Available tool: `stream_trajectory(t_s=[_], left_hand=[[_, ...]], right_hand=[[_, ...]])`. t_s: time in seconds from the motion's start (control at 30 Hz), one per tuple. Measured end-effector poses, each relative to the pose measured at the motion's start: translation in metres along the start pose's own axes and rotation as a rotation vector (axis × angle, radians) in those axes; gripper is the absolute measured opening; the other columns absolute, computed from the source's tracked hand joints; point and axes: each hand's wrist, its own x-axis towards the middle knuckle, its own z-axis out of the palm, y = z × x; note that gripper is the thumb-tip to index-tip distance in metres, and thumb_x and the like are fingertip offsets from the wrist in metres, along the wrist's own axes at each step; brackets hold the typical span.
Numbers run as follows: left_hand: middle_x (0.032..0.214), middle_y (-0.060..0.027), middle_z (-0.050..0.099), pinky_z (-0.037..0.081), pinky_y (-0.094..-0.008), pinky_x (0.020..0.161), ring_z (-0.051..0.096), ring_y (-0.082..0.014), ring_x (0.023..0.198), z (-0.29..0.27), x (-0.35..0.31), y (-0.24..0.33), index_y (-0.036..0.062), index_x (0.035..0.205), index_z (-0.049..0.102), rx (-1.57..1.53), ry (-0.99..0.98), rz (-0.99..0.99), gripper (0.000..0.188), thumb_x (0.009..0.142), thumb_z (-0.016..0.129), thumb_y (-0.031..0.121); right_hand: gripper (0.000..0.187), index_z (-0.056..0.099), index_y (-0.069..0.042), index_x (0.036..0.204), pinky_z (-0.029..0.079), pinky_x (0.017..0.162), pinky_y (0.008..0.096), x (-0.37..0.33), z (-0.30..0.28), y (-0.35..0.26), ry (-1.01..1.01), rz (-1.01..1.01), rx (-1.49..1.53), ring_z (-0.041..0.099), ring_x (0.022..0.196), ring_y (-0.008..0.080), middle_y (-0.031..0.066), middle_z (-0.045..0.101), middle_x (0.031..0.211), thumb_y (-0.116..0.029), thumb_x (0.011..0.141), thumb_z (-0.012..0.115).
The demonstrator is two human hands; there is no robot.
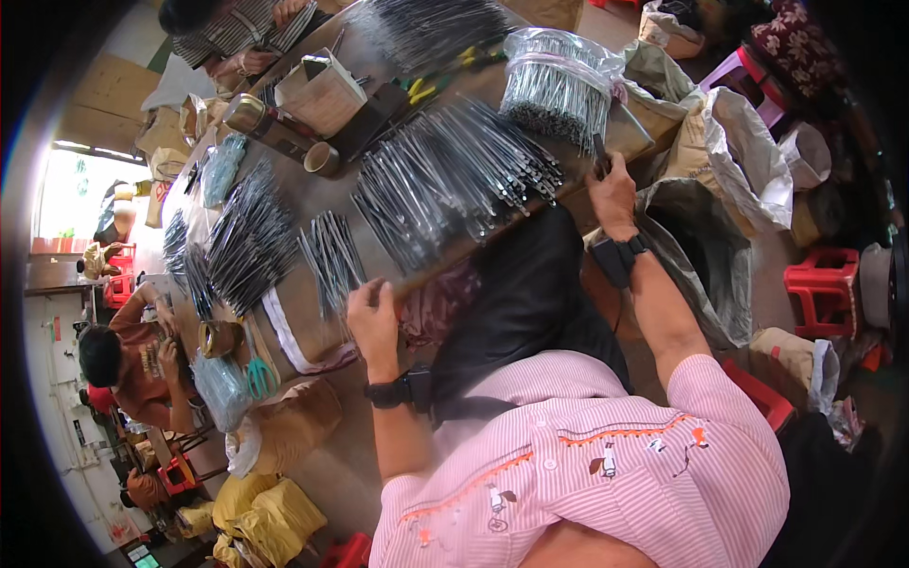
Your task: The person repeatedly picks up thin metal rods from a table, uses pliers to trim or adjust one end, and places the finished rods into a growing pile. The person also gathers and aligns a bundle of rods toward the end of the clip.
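My left hand (372,327) is at the table's front edge, fingers curled together beside a small pile of thin metal rods (331,260). Whether anything is pinched in it, I cannot make out. Farther right, my right hand (613,197) is closed around a narrow dark tool (598,150) that points up, just beside a plastic-wrapped bundle of rods (554,90). Between my hands a wide spread of metal rods (445,180) lies with its near ends along the table edge. A strapped dark device sits on each of my wrists.
An open cardboard box (320,93), a metal flask (248,114) and a cup (322,159) stand mid-table. More rods (251,237) lie left. Open sacks (701,256) and a red stool (822,289) are at right. Co-workers sit across (237,38) and left (142,364).
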Motion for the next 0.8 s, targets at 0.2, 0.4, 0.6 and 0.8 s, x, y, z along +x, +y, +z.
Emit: stream_trajectory(t_s=[0.2, 0.4, 0.6, 0.8], left_hand=[[0.090, -0.0157, 0.065, 0.048, -0.0341, 0.076, 0.063, -0.0258, 0.082, 0.002, 0.003, -0.012, -0.0043, 0.096, 0.067, -0.054, 0.004, -0.018, 0.022, 0.085, 0.065, 0.014], [0.072, -0.0107, 0.066, 0.047, -0.0295, 0.058, 0.058, -0.0143, 0.063, 0.009, 0.007, -0.020, -0.0060, 0.093, 0.066, -0.277, -0.029, -0.105, 0.020, 0.086, 0.063, 0.012], [0.063, -0.0107, 0.061, 0.045, -0.0321, 0.051, 0.057, -0.0151, 0.054, 0.021, 0.019, -0.025, -0.0068, 0.087, 0.065, -0.287, -0.025, -0.259, 0.022, 0.088, 0.058, 0.014], [0.077, -0.0201, 0.064, 0.050, -0.0422, 0.068, 0.063, -0.0361, 0.073, 0.036, 0.040, -0.028, -0.0034, 0.086, 0.063, 0.147, 0.024, -0.124, 0.032, 0.082, 0.066, 0.028]], right_hand=[[0.024, 0.062, 0.001, 0.096, 0.049, 0.064, 0.0321, -0.036, -0.029, 0.001, -0.232, 0.012, 0.330, 0.061, 0.068, 0.0181, 0.0101, 0.066, 0.076, -0.010, 0.076, 0.068], [0.024, 0.061, 0.002, 0.105, 0.051, 0.060, 0.0278, -0.054, -0.062, -0.006, -0.568, 0.501, 0.762, 0.061, 0.064, 0.0151, 0.0068, 0.064, 0.079, -0.009, 0.083, 0.067], [0.015, 0.060, -0.002, 0.096, 0.051, 0.057, 0.0307, -0.058, -0.080, -0.030, -0.792, 0.716, 1.034, 0.059, 0.062, 0.0170, 0.0057, 0.060, 0.072, -0.009, 0.084, 0.065], [0.013, 0.059, -0.004, 0.095, 0.053, 0.060, 0.0320, -0.070, -0.078, -0.049, -0.900, 0.789, 1.126, 0.059, 0.065, 0.0172, 0.0048, 0.059, 0.074, -0.008, 0.084, 0.065]])
